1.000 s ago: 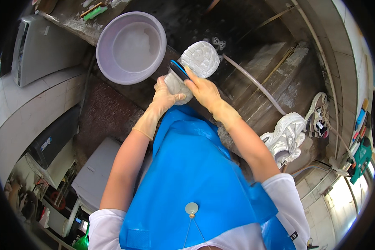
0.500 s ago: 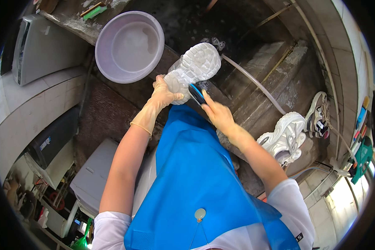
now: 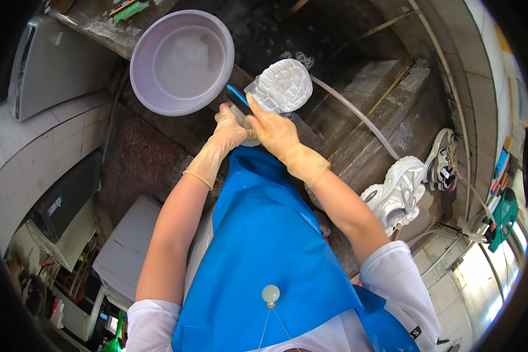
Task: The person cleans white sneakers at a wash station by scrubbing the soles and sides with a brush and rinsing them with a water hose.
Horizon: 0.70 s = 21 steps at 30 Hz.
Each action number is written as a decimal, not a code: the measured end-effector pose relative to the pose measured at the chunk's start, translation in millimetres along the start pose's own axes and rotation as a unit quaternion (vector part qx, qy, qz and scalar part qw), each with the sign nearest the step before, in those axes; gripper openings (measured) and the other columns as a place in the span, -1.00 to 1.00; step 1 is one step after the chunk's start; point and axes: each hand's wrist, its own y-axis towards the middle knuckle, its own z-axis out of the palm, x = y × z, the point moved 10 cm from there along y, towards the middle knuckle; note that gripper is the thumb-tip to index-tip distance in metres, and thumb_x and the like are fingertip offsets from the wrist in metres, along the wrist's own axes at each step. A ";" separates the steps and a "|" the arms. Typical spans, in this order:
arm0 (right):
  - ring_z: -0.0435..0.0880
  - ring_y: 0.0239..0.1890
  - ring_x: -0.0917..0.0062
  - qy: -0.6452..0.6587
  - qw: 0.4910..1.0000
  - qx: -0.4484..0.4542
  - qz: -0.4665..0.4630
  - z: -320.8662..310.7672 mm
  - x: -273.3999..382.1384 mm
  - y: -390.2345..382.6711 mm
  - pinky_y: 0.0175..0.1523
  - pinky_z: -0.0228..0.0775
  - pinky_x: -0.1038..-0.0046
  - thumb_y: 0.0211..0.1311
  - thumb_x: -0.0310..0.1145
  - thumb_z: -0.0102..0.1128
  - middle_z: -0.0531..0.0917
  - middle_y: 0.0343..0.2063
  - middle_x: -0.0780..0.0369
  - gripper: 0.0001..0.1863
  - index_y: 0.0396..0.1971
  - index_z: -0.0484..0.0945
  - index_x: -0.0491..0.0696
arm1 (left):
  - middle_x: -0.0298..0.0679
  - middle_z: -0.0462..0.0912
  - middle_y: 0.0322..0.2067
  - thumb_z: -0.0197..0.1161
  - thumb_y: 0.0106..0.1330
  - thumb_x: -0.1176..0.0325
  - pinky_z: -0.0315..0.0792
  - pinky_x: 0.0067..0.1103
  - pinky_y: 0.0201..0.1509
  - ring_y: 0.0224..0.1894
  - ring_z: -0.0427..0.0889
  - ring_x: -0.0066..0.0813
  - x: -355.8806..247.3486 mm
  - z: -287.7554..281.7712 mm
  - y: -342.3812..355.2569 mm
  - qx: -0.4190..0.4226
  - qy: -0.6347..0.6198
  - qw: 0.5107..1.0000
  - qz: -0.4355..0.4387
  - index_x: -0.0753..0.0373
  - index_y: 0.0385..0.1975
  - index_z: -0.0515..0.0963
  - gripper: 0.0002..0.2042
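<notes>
My gloved left hand (image 3: 229,129) grips the heel end of a white shoe (image 3: 283,86), held sole up just right of the lavender basin (image 3: 180,63). My gloved right hand (image 3: 273,132) is closed on a black brush with a blue stripe (image 3: 236,94), tilted over the shoe's near end. The brush and my right hand hide much of that part of the shoe. A blue apron (image 3: 264,234) covers my front below my hands.
A clear hose (image 3: 358,114) runs across the dark wet trough toward white sneakers (image 3: 393,193) and a beige-grey sneaker (image 3: 441,159) at the right. A green brush (image 3: 130,10) lies on the upper-left ledge. A grey lidded container (image 3: 123,246) stands at the lower left.
My right hand and brush moved down and right at half a second ago, and are now back up and left over the shoe. My left hand keeps its hold.
</notes>
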 end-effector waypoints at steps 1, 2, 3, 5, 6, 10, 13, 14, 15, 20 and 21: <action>0.67 -0.42 0.16 -0.020 1.000 0.015 0.010 -2.6 -7.5 -20.8 -0.35 0.49 0.13 0.32 -0.14 0.18 0.66 -0.47 0.08 -0.36 0.38 0.26 0.15 | 0.06 0.15 0.22 0.73 -0.34 0.34 0.43 -0.41 0.28 0.19 0.37 -0.09 -10.3 -1.4 -6.1 -0.008 0.122 0.991 0.050 0.22 0.32 0.00 0.17; 0.67 -0.43 0.16 -0.039 0.998 0.036 0.016 -3.3 -14.5 -46.9 -0.37 0.48 0.13 0.32 -0.14 0.18 0.65 -0.49 0.08 -0.36 0.38 0.26 0.15 | 0.09 0.15 0.24 0.74 -0.35 0.34 0.41 -0.39 0.30 0.21 0.37 -0.06 -6.1 -7.2 -2.5 0.002 0.183 0.979 0.085 0.23 0.34 -0.01 0.20; 0.66 -0.45 0.14 -0.022 0.999 0.026 0.001 -7.5 -29.4 -77.9 -0.38 0.49 0.14 0.31 -0.14 0.18 0.62 -0.53 0.09 -0.36 0.38 0.26 0.20 | 0.11 0.15 0.24 0.74 -0.37 0.34 0.41 -0.38 0.29 0.21 0.36 -0.03 -4.2 -8.3 -2.5 0.005 0.183 0.979 0.089 0.23 0.35 -0.01 0.21; 0.64 -0.49 0.12 -0.018 0.999 0.019 0.029 -10.5 -40.5 -84.2 -0.39 0.49 0.15 0.32 -0.16 0.17 0.61 -0.54 0.07 -0.38 0.38 0.27 0.22 | 0.13 0.13 0.25 0.75 -0.39 0.32 0.39 -0.39 0.30 0.23 0.34 -0.04 -8.3 -4.6 1.2 0.014 0.190 0.977 0.094 0.23 0.36 -0.03 0.24; 0.63 -0.49 0.10 -0.042 0.999 0.003 0.032 -9.8 -26.0 -59.4 -0.39 0.49 0.14 0.33 -0.16 0.15 0.62 -0.53 0.06 -0.39 0.37 0.28 0.20 | 0.13 0.12 0.25 0.76 -0.40 0.31 0.38 -0.40 0.31 0.25 0.32 -0.06 -7.0 -4.1 3.4 0.021 0.198 0.976 0.088 0.22 0.36 -0.04 0.26; 0.63 -0.53 0.10 -0.033 0.998 -0.045 -0.007 -8.2 4.6 -11.7 -0.44 0.48 0.11 0.36 -0.10 0.09 0.61 -0.56 0.10 -0.45 0.34 0.32 0.22 | 0.03 0.10 0.30 0.75 -0.38 0.35 0.30 -0.33 0.39 0.30 0.28 -0.11 -15.3 -0.1 5.8 0.057 0.203 0.975 0.069 0.28 0.37 -0.09 0.28; 0.64 -0.50 0.08 -0.007 1.000 0.005 0.012 -5.9 -31.2 -101.7 -0.38 0.50 0.11 0.37 -0.08 0.05 0.62 -0.55 0.09 -0.42 0.37 0.27 0.23 | 0.04 0.11 0.30 0.74 -0.36 0.37 0.28 -0.35 0.40 0.32 0.26 -0.13 -4.3 -3.5 11.1 0.044 0.274 0.949 0.152 0.29 0.37 -0.09 0.26; 0.63 -0.50 0.09 -0.012 1.000 0.002 0.018 -7.6 -28.3 -90.1 -0.39 0.49 0.12 0.37 -0.11 0.08 0.62 -0.53 0.09 -0.43 0.36 0.28 0.22 | 0.03 0.09 0.30 0.73 -0.36 0.35 0.30 -0.37 0.39 0.34 0.23 -0.12 -5.1 -1.3 12.2 0.052 0.271 0.952 0.133 0.27 0.38 -0.10 0.27; 0.63 -0.49 0.09 -0.014 0.999 0.004 0.031 -6.3 -17.4 -69.2 -0.40 0.47 0.13 0.36 -0.14 0.10 0.63 -0.52 0.09 -0.43 0.36 0.28 0.20 | 0.03 0.07 0.31 0.73 -0.37 0.33 0.31 -0.39 0.39 0.36 0.19 -0.12 -1.3 1.5 12.1 0.065 0.271 0.954 0.109 0.25 0.38 -0.11 0.28; 0.63 -0.45 0.09 -0.052 0.998 0.001 0.039 -0.1 -0.7 -52.3 -0.36 0.47 0.13 0.33 -0.16 0.16 0.63 -0.51 0.09 -0.41 0.35 0.30 0.18 | -0.03 0.13 0.28 0.73 -0.37 0.38 0.37 -0.41 0.34 0.28 0.31 -0.18 4.0 -0.6 12.0 0.078 0.198 0.976 0.053 0.09 0.38 -0.07 0.25; 0.63 -0.44 0.08 -0.016 0.999 -0.030 0.023 -2.1 -16.6 -87.5 -0.35 0.47 0.13 0.33 -0.16 0.17 0.64 -0.50 0.07 -0.41 0.35 0.31 0.17 | 0.00 0.16 0.26 0.73 -0.37 0.38 0.36 -0.41 0.34 0.25 0.34 -0.17 11.1 -3.2 17.9 0.072 0.215 0.972 0.064 0.12 0.38 -0.07 0.25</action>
